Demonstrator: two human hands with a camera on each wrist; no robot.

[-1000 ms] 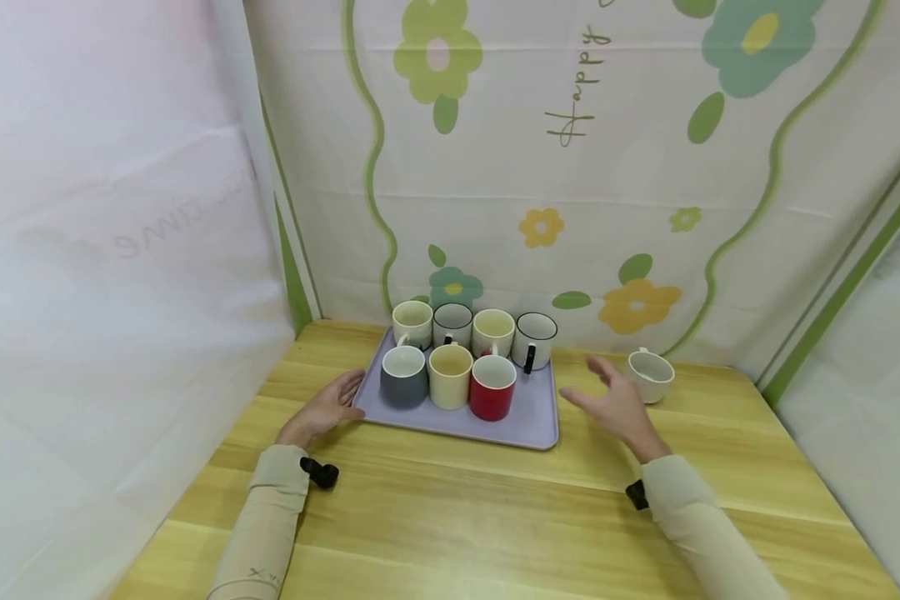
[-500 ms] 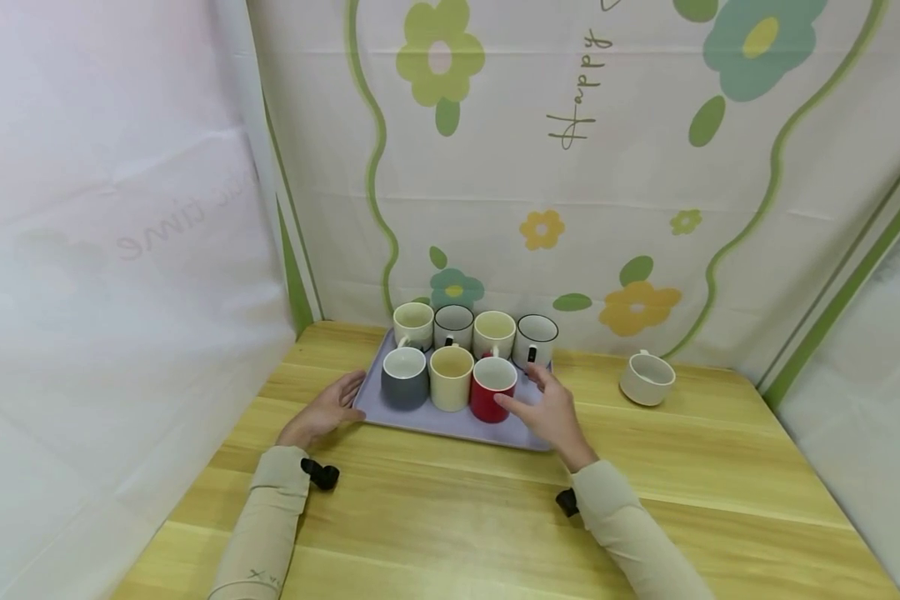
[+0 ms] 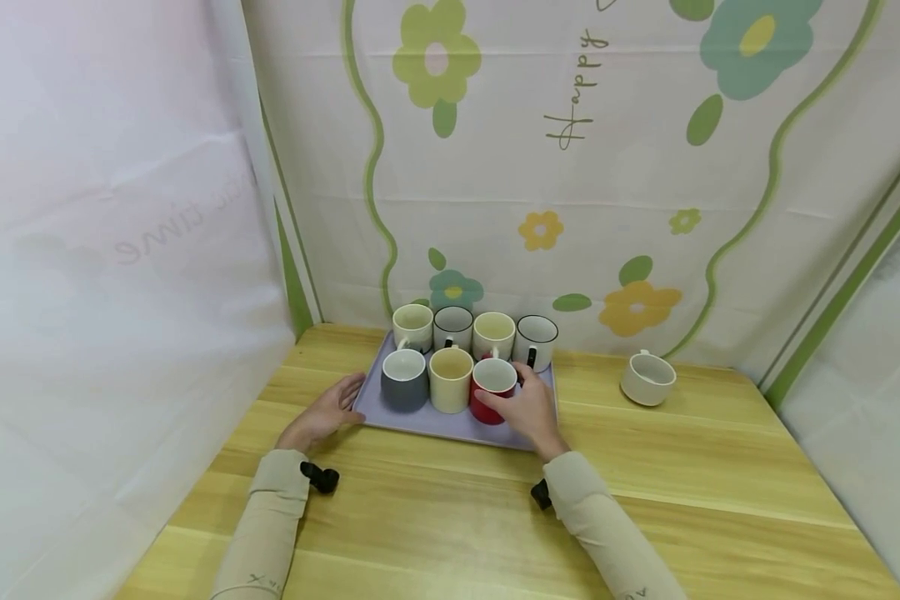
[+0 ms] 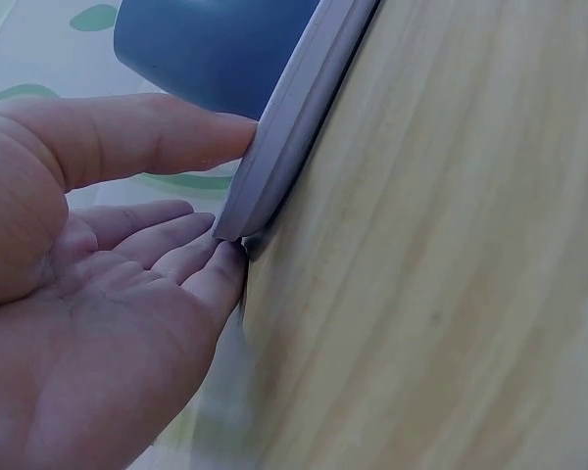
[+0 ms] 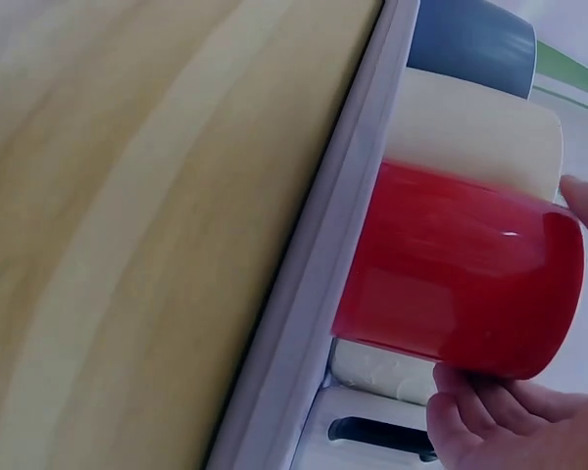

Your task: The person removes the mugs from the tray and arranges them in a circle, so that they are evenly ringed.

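Note:
At the near left corner of the lilac tray (image 3: 435, 427), my left hand (image 3: 326, 415) holds the edge. The left wrist view shows its thumb (image 4: 186, 142) against the rim, the other fingers on the far side. My right hand (image 3: 531, 410) grips the red mug (image 3: 490, 408), which stands upright at the right end of the front row. Thumb and fingers sit on opposite sides of it near the rim, as the right wrist view shows. Beside it stand a cream mug (image 3: 450, 392) and a dark grey mug (image 3: 403, 392).
Behind, the tray's back row has a cream mug (image 3: 412, 333), a black-rimmed mug (image 3: 452, 325), another cream mug (image 3: 493, 335) and a black-handled white mug (image 3: 534, 346). A low off-white cup (image 3: 647, 387) stands on the wooden table (image 3: 435, 517), right of the tray. Patterned cloth (image 3: 495, 167) hangs behind.
My right hand has moved left from beside the off-white cup to the red mug and closed on it. The left hand has stayed at the tray's corner.

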